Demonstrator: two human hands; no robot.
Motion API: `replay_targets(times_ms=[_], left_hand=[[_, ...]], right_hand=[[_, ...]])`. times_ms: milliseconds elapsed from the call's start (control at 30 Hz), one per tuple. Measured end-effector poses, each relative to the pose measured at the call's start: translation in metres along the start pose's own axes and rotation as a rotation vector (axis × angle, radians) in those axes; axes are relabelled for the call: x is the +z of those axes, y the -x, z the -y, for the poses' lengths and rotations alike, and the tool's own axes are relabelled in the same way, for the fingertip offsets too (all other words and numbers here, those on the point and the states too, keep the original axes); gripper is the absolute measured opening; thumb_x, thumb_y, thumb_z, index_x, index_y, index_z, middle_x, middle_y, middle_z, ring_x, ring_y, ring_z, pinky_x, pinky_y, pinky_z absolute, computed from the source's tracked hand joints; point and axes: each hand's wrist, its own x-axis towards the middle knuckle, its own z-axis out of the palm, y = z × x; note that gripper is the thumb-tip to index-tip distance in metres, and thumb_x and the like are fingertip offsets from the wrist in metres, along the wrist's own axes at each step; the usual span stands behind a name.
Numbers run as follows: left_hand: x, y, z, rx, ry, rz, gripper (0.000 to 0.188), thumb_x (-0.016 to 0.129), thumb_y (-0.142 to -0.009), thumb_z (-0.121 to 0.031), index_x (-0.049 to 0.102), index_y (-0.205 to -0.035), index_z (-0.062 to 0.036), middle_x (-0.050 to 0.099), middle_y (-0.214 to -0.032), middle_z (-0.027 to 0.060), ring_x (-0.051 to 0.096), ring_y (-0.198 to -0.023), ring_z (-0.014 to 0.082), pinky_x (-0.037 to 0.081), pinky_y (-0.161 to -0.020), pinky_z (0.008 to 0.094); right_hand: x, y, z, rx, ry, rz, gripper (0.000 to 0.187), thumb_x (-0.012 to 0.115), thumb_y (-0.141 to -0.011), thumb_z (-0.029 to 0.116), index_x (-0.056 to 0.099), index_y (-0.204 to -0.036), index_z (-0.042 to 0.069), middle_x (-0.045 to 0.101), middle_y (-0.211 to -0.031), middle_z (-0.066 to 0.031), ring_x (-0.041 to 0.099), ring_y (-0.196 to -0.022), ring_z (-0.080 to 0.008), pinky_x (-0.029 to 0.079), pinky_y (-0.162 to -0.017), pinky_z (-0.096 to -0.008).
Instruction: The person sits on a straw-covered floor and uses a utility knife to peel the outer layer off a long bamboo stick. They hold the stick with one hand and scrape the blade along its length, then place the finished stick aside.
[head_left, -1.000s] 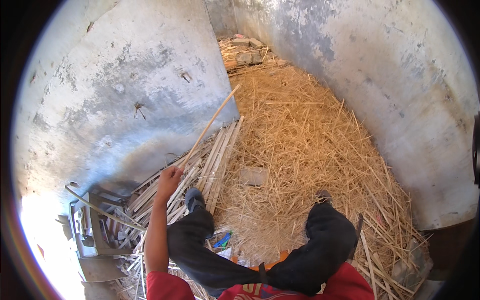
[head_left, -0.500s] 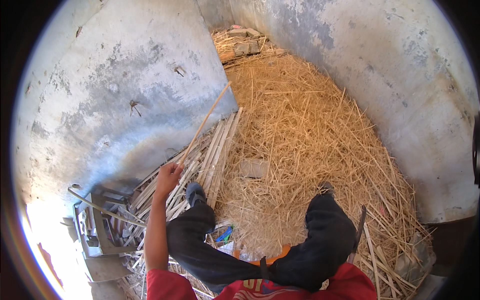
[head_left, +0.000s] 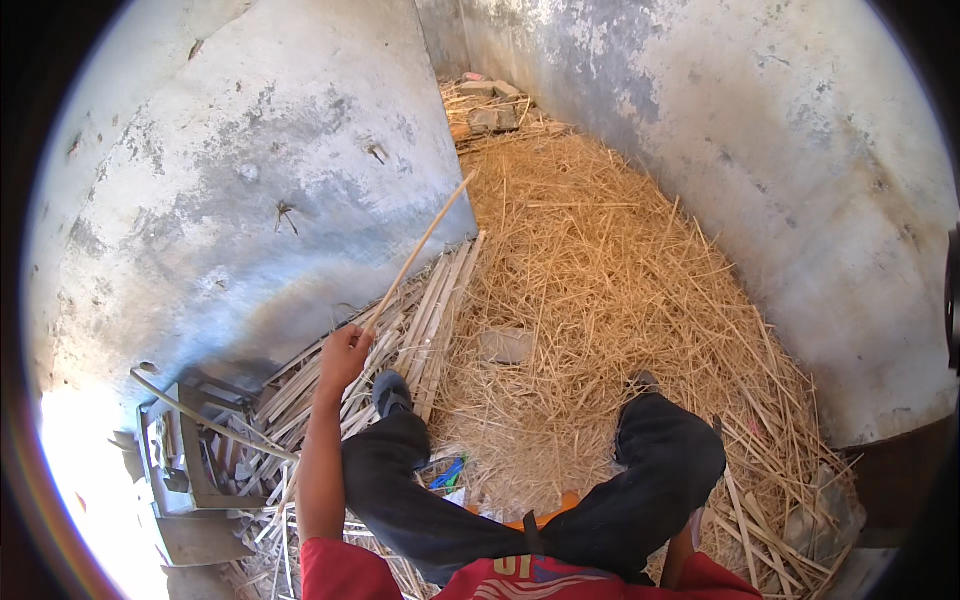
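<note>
My left hand point(head_left: 347, 352) is closed around the near end of a long, thin bamboo strip point(head_left: 425, 240). The strip slants up and away to the right, its far tip near the end of the left wall. Below the hand lies a pile of pale split slats point(head_left: 432, 318). On the right, my forearm point(head_left: 679, 556) shows beside my thigh, while the fingers of that hand are hidden behind my leg. A small dark tip point(head_left: 717, 425) pokes up by my right knee; what it belongs to is mostly hidden.
Straw-coloured shavings point(head_left: 600, 270) cover the floor, with a flat block point(head_left: 507, 345) among them. Worn plastered walls point(head_left: 250, 150) rise on both sides. At the left stands a grey frame point(head_left: 190, 470) with a curved pole point(head_left: 210, 420) across it. Something orange point(head_left: 570, 500) shows between my legs.
My left hand still grips the strip, nearly in place. My right forearm has come into sight beside my thigh. The long dark blade-like piece by my right knee is now mostly out of sight.
</note>
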Motion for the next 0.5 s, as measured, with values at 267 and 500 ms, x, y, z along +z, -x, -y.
replay_targets(times_ms=[267, 500], left_hand=[[-0.015, 0.028, -0.043, 0.292, -0.11, -0.125, 0.027, 0.066, -0.085, -0.026, 0.061, -0.078, -0.0002, 0.056, -0.063, 0.0177, 0.055, -0.058, 0.0349, 0.042, -0.055, 0.0416], [-0.046, 0.061, -0.11, 0.375, 0.002, -0.049, 0.026, 0.062, -0.089, -0.023, 0.058, -0.081, 0.001, 0.057, -0.064, 0.0203, 0.057, -0.059, 0.0371, 0.044, -0.057, 0.0435]], right_hand=[[-0.039, 0.01, 0.089, -0.349, -0.072, 0.074, 0.025, 0.054, -0.094, 0.02, 0.06, -0.103, -0.002, 0.06, -0.084, -0.0037, 0.056, -0.074, -0.0144, 0.046, -0.065, -0.0335], [0.015, 0.109, 0.377, -0.869, 0.221, -0.017, 0.03, 0.051, -0.098, 0.033, 0.055, -0.094, 0.003, 0.043, -0.077, 0.0015, 0.039, -0.068, -0.0101, 0.035, -0.062, -0.0278]])
